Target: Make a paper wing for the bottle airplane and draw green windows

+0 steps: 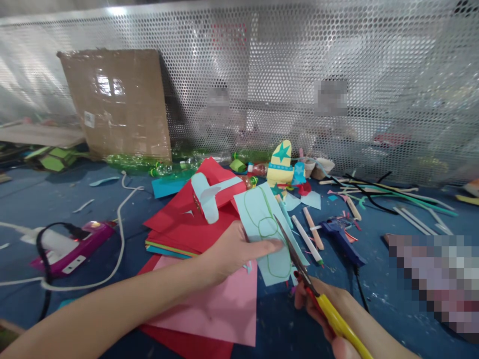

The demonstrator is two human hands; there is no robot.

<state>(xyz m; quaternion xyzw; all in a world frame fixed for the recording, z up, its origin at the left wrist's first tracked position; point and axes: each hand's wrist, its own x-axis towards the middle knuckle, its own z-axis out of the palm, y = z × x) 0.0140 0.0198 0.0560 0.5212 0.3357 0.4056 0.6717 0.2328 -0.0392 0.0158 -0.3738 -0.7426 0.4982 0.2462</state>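
Nearest the camera, the person's right hand is closed around the yellow handles of a pair of scissors, whose long axis runs up and to the left from the hand, the blades ending over a light blue paper sheet. The blades look nearly closed, with the paper at or between them, though the exact bite cannot be made out. Just left of the scissors, the left hand pinches the same sheet, with the forefinger stretched along its face toward the blades and the thumb tucked underneath. The sheet therefore lies up and left of the right hand's grip and directly under the left hand's fingers, so the left hand is the nearer one. A green drawn outline loops across the paper, and the blade line crosses it on the right side. Under the left forearm lies a pink sheet, and beyond it a stack of red paper bearing a small paper plane. Right of the sheet lie craft sticks and a blue glue gun on the blue table. Farther back stands a cardboard panel against a perforated metal screen.
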